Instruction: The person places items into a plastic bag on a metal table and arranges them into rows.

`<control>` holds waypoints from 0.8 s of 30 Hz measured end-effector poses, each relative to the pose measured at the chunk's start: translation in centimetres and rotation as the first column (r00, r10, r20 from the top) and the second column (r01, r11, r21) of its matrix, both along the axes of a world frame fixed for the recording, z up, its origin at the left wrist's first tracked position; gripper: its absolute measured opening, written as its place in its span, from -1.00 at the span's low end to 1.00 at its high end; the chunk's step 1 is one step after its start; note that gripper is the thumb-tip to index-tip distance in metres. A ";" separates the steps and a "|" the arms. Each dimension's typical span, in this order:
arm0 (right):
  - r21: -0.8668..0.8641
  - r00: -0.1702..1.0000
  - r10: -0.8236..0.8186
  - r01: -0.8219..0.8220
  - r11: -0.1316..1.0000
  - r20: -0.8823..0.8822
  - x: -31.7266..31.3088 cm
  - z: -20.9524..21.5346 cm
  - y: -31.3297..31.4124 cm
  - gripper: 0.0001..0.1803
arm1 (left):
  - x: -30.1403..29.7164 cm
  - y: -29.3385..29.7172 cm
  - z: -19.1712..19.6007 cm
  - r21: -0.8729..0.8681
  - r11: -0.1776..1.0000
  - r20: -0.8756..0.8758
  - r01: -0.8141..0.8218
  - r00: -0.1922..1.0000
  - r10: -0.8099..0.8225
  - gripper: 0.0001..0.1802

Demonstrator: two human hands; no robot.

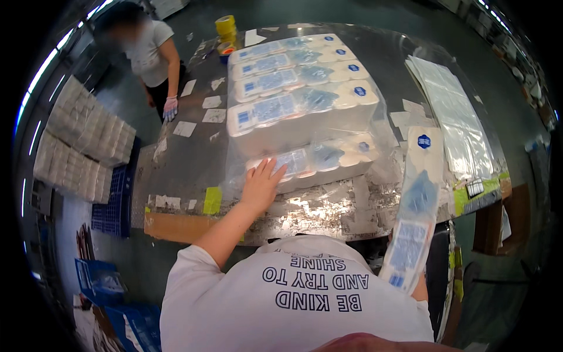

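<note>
My left hand (263, 185) lies with fingers spread on the nearest long pack of paper rolls (311, 161), at its left end. This pack and several more packs (305, 94) lie in rows inside a large clear plastic bag (384, 126) on the table. At the right, beside my body, a separate long pack of paper rolls (416, 193) is held tilted, one end over the table edge. My right forearm (420, 290) shows beside its lower end. The pack hides nearly all of my right hand, which supports it.
A stack of flat clear plastic bags (454, 120) lies at the table's right. Yellow tape rolls (225, 26) stand at the back, near paper scraps (214, 115). A person (149, 56) stands at the far left. Wrapped packs (85, 129) are piled on a blue pallet (114, 202).
</note>
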State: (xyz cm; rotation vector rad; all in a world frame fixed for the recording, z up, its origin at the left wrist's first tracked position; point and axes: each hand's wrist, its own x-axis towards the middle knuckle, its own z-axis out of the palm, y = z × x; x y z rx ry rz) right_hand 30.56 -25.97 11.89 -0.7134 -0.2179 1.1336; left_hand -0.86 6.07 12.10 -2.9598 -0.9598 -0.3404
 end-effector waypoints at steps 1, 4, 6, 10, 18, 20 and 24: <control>0.000 1.000 -0.008 0.008 1.000 0.016 0.0 0.7 0.3 -0.21 | 0.5 0.9 0.3 -0.070 0.997 0.032 0.038 0.999 -0.035 -0.45; 0.009 0.998 0.050 -0.050 0.999 0.046 1.4 1.6 3.2 -0.23 | 1.1 4.2 2.4 -0.462 0.887 0.256 0.016 0.960 0.116 -0.73; 0.005 0.997 0.063 -0.063 0.998 0.049 1.5 1.8 5.5 -0.25 | 2.7 6.1 6.2 -0.872 0.480 0.361 0.091 0.782 0.508 -0.83; -0.012 0.996 0.089 -0.090 0.996 -0.018 0.0 0.2 9.9 -0.28 | 3.5 0.7 15.1 -0.521 0.748 0.805 0.410 0.527 0.272 -0.82; 0.027 0.987 0.067 -0.063 0.998 -0.146 -4.5 -1.4 9.8 -0.34 | -1.4 -4.9 12.8 0.074 0.976 0.620 0.203 0.758 -0.204 -0.87; 0.042 0.986 0.050 -0.044 0.998 -0.159 -5.3 -1.1 9.7 -0.35 | -2.2 -3.7 10.5 0.026 0.989 0.587 0.147 0.798 -0.134 -0.83; 0.022 0.986 0.068 -0.065 0.998 -0.149 -7.4 -1.0 12.3 -0.38 | -1.7 -4.9 9.6 -0.231 0.955 0.729 0.187 0.683 0.043 -0.81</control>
